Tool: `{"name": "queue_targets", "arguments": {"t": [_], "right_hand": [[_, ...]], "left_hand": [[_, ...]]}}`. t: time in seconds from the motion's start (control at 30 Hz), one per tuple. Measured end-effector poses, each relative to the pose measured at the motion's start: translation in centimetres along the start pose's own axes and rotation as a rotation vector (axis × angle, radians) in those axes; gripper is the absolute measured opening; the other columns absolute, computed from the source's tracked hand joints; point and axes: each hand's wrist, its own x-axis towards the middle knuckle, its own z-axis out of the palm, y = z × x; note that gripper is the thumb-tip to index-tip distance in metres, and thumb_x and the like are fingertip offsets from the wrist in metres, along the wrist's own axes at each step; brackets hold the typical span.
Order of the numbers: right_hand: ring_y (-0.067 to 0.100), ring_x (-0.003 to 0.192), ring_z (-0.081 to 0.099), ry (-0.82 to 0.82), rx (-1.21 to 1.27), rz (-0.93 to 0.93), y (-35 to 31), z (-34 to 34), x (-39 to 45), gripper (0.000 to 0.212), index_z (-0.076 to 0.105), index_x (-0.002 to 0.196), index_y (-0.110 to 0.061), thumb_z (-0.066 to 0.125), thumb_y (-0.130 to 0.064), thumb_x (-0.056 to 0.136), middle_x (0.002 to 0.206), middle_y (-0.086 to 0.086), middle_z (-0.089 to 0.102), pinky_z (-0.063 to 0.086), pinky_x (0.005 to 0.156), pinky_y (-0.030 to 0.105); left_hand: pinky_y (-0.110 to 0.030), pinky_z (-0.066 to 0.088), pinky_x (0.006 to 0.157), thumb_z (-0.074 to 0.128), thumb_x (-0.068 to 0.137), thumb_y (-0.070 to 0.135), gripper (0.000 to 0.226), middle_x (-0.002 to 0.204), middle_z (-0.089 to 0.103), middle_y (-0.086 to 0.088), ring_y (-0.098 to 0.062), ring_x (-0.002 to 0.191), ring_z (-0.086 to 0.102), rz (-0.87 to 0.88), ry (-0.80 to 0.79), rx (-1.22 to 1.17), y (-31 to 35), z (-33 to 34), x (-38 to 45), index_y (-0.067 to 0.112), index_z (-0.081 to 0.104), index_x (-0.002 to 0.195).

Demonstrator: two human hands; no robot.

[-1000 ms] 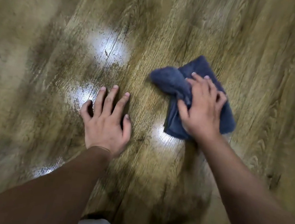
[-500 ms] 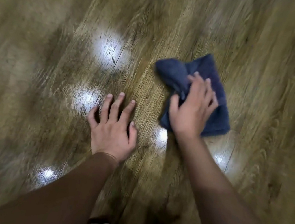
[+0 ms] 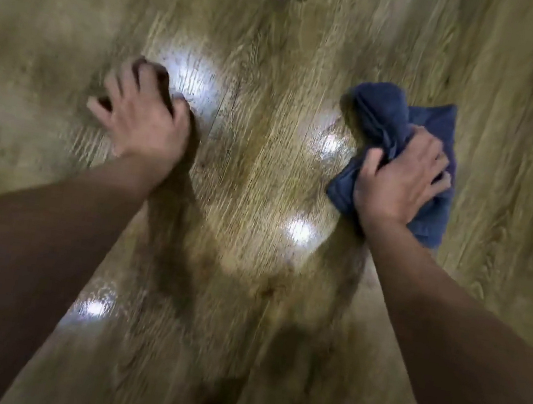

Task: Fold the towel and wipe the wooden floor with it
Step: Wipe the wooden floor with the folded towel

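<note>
Right hand (image 3: 401, 183): we grasp the bunched dark-blue towel (image 3: 386, 116), pressing it down.
Left hand (image 3: 146, 123): blurred, fingers spread on the wooden floor (image 3: 256, 166), released.

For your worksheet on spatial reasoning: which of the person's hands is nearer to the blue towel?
Right. The right hand lies on top of the blue towel, gripping its bunched fabric. The left hand rests on the bare wooden floor, well apart from the towel, across a glossy patch.

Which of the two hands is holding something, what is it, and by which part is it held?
The right hand grips the blue towel around its bunched middle, on the wooden floor. The left hand holds nothing.
</note>
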Motion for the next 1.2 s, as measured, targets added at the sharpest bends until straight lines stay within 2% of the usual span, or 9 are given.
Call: {"name": "queue_targets", "arguments": {"t": [0.2, 0.37, 0.6, 0.73, 0.93, 1.2], "right_hand": [[0.031, 0.127, 0.046, 0.057, 0.051, -0.034, 0.1, 0.0, -0.5, 0.051, 0.054, 0.129, -0.015, 0.050, -0.035, 0.082, 0.136, 0.005, 0.054, 0.024, 0.105, 0.045], [0.031, 0.128, 0.044, 0.051, 0.061, -0.038, 0.1, 0.3, -0.5, 0.050, 0.051, 0.129, -0.018, 0.051, -0.035, 0.081, 0.137, 0.003, 0.054, 0.026, 0.105, 0.050], [0.031, 0.131, 0.043, 0.076, 0.138, -0.025, 0.1, 0.5, -0.5, 0.051, 0.049, 0.129, -0.019, 0.052, -0.034, 0.080, 0.137, 0.004, 0.053, 0.024, 0.106, 0.052], [0.033, 0.131, 0.042, 0.079, 0.151, 0.058, -0.6, 0.8, -0.8, 0.050, 0.047, 0.129, -0.021, 0.054, -0.031, 0.080, 0.138, 0.003, 0.052, 0.023, 0.106, 0.051], [0.033, 0.135, 0.039, 0.121, 0.131, 0.242, -7.0, 2.0, 0.3, 0.052, 0.047, 0.132, -0.021, 0.053, -0.031, 0.081, 0.142, 0.002, 0.049, 0.022, 0.106, 0.050], [0.033, 0.138, 0.040, 0.033, 0.099, -0.018, -19.2, 5.0, 5.9, 0.056, 0.051, 0.134, -0.020, 0.050, -0.038, 0.081, 0.145, 0.002, 0.050, 0.028, 0.107, 0.054]], "left_hand": [[-0.062, 0.021, 0.105, 0.044, 0.088, 0.040, 0.050, 0.154, 0.039, -0.001, -0.025, 0.145, 0.030, 0.064, 0.018, -0.033, -0.1, 0.3, 0.3, 0.024, 0.047, 0.135], [-0.060, 0.020, 0.105, 0.045, 0.090, 0.039, 0.050, 0.158, 0.035, -0.001, -0.025, 0.149, 0.024, 0.090, -0.005, -0.049, -0.3, 0.3, 0.5, 0.026, 0.042, 0.138], [-0.058, 0.019, 0.107, 0.043, 0.087, 0.041, 0.052, 0.157, 0.036, 0.000, -0.023, 0.149, 0.024, 0.071, 0.016, -0.024, -0.4, 0.7, 0.6, 0.028, 0.045, 0.137], [-0.060, 0.021, 0.107, 0.043, 0.084, 0.041, 0.053, 0.156, 0.038, 0.001, -0.022, 0.149, 0.024, 0.046, 0.006, -0.028, -0.1, 0.3, 0.5, 0.030, 0.048, 0.135], [-0.061, 0.022, 0.108, 0.044, 0.084, 0.041, 0.053, 0.156, 0.037, 0.003, -0.021, 0.149, 0.024, 0.044, -0.013, -0.020, 0.0, 0.2, 0.6, 0.030, 0.048, 0.135], [-0.058, 0.022, 0.106, 0.045, 0.086, 0.042, 0.052, 0.157, 0.036, 0.003, -0.022, 0.149, 0.024, 0.062, -0.039, 0.046, -0.2, 0.1, 0.6, 0.030, 0.048, 0.137]]}}
